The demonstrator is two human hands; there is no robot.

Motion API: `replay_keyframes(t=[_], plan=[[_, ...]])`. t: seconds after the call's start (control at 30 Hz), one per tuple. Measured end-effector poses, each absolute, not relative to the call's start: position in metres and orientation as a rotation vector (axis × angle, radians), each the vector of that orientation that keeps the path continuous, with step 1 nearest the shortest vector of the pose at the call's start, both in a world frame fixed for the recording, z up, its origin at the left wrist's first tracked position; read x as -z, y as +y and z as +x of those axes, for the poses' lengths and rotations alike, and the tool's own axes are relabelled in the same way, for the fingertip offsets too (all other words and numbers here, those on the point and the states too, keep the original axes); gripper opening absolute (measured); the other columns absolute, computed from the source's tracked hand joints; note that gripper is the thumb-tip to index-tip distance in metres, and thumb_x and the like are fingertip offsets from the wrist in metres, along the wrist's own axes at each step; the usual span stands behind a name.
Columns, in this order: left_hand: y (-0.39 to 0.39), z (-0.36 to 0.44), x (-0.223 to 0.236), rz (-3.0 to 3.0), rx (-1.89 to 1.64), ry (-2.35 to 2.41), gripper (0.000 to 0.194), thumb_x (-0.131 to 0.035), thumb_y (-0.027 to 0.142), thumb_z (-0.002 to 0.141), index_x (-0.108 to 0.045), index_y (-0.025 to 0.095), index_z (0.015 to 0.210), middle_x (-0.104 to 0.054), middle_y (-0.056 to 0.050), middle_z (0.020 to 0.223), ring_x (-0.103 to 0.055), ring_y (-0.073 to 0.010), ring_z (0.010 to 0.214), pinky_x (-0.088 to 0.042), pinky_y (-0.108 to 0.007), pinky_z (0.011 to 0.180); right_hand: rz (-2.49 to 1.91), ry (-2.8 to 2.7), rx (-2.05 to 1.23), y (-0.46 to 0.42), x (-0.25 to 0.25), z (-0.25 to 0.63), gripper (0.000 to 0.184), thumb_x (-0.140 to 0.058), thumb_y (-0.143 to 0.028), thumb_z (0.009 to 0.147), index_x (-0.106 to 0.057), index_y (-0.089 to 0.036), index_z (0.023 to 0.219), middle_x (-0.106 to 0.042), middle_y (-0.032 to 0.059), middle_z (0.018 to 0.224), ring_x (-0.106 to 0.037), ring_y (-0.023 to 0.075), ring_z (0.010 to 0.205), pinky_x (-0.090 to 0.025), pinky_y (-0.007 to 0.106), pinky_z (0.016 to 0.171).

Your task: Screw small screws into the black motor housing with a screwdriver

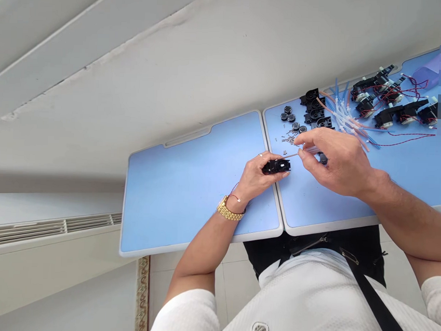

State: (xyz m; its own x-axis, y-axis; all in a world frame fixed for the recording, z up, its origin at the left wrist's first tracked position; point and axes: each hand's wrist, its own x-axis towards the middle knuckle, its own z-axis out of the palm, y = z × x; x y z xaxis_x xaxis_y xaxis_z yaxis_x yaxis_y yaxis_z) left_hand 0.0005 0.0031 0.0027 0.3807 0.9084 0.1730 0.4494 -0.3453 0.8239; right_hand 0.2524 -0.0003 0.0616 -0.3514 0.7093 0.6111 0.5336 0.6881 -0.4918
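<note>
My left hand [252, 178] is closed around a small black plastic motor assembly [277, 166], with a pale spot on its upper face. A thin red wire [234, 190] with a white plug lies across that wrist. In my right hand [345, 162] is a screwdriver [291, 155] with a clear handle, held between thumb and fingers. Its shaft points left at the upper edge of the assembly; whether the tip touches a screw is too small to tell. Small loose screws [289, 140] lie just beyond. Another black part [322, 158] is partly hidden behind my right hand.
Round black parts [288, 114] and black housings [315, 110] lie at the back. Beside them spreads a bundle of blue, white and orange strips [340, 111]. Several wired black assemblies [385, 91] and a purple item [426, 73] sit farther right. A seam divides the two blue tables [190, 193].
</note>
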Motion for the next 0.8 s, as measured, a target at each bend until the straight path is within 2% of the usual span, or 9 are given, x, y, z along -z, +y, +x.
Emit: replay_keyframes(t=[0.8], plan=[[0.0037,0.0,-0.002,2.016,-0.875,1.11,0.032,-0.089,0.045,0.092,-0.078,0.023,0.113,-0.076,-0.002,0.096,-0.068,-0.0169,0.085,-0.055,-0.03,0.081,-1.001,-2.107,-0.254,-0.0019,-0.0656,0.2542,0.022,-0.056,-0.023,0.106,-0.074,-0.023,0.118,-0.083,0.0037,0.098,-0.078,0.0222,0.086,-0.06,0.038,0.081]])
